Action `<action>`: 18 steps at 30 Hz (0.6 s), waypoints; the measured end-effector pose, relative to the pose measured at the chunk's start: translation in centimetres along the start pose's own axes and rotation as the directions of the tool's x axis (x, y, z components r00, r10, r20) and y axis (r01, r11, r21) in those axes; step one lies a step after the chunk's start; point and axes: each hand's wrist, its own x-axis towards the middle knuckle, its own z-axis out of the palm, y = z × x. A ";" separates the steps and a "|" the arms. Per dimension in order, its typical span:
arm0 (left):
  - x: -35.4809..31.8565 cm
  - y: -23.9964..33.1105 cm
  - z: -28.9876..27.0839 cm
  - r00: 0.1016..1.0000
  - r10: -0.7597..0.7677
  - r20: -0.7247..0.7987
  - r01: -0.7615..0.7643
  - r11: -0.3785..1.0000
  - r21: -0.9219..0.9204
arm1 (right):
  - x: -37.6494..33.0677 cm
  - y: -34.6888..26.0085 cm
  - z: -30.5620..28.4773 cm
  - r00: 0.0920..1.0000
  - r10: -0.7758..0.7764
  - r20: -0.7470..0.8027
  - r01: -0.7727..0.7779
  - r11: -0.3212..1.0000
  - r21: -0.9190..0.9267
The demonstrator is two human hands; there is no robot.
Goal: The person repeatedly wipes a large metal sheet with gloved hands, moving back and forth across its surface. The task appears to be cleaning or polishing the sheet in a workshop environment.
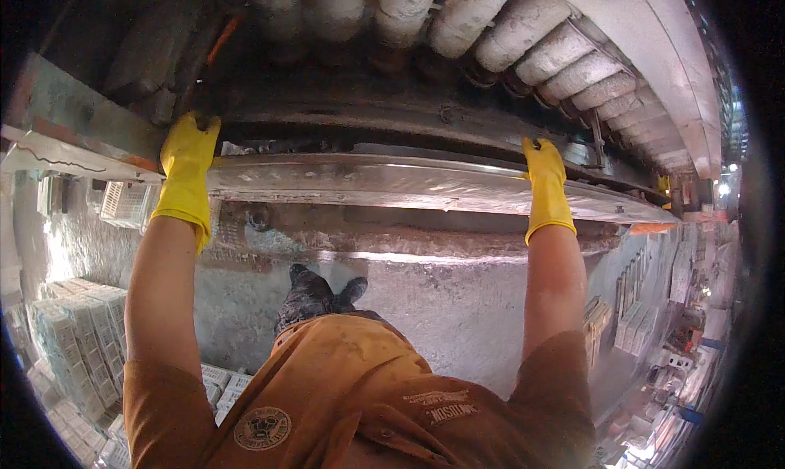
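Note:
Both my hands wear yellow rubber gloves and are set wide apart on a long metal panel [368, 179] that runs across in front of me. Near its left end, my left hand [188, 154] is closed over the panel's upper edge, thumb and fingers hooked on the far side. Farther right, my right hand [546, 170] grips the same edge, its fingertips curled over the top. Parts of the fingers of both hands are hidden behind the gloves' backs. A dark narrow gap lies just beyond the edge.
A row of pale, crusted rollers [401, 7] slants overhead beyond the panel. White plastic crates [78, 338] are stacked at lower left, with another white basket [127, 203] above them. Grey floor [425, 305] lies below. Something yellow [664, 187] shows at the panel's far right end.

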 end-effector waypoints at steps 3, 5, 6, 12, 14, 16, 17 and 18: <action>-0.1 -0.3 0.5 0.999 0.040 -0.019 -0.040 0.998 -0.043 | -1.3 -0.6 -1.1 1.000 0.014 -0.011 -0.015 0.997 -0.079; -1.9 -1.4 1.7 0.999 0.040 0.004 -0.039 0.998 -0.051 | -2.4 0.8 -1.2 1.000 0.018 0.008 -0.017 0.993 -0.120; -2.2 -1.0 1.5 0.999 0.042 0.007 -0.042 0.998 -0.050 | -2.5 1.4 -1.0 1.000 0.028 -0.006 -0.029 0.993 -0.110; -1.5 -2.4 2.2 1.000 0.028 -0.003 -0.028 0.990 -0.137 | -3.4 1.1 -0.2 0.997 0.070 0.013 -0.068 0.992 -0.109; -2.5 -0.6 1.0 0.999 0.027 -0.017 -0.029 0.988 -0.153 | -2.3 1.8 -0.3 0.996 0.080 -0.042 -0.084 0.991 -0.106; -1.8 -1.9 1.8 0.999 0.039 -0.029 -0.042 0.992 -0.119 | -2.6 0.9 -0.6 0.996 0.080 -0.028 -0.083 0.987 -0.135; -1.3 -2.6 2.2 0.998 0.044 -0.033 -0.047 0.994 -0.101 | -2.8 0.6 -0.7 0.997 0.080 -0.019 -0.082 0.985 -0.150; -1.4 -2.4 2.2 0.998 0.045 -0.038 -0.048 0.995 -0.092 | -2.7 0.8 -0.5 0.996 0.081 -0.032 -0.085 0.985 -0.153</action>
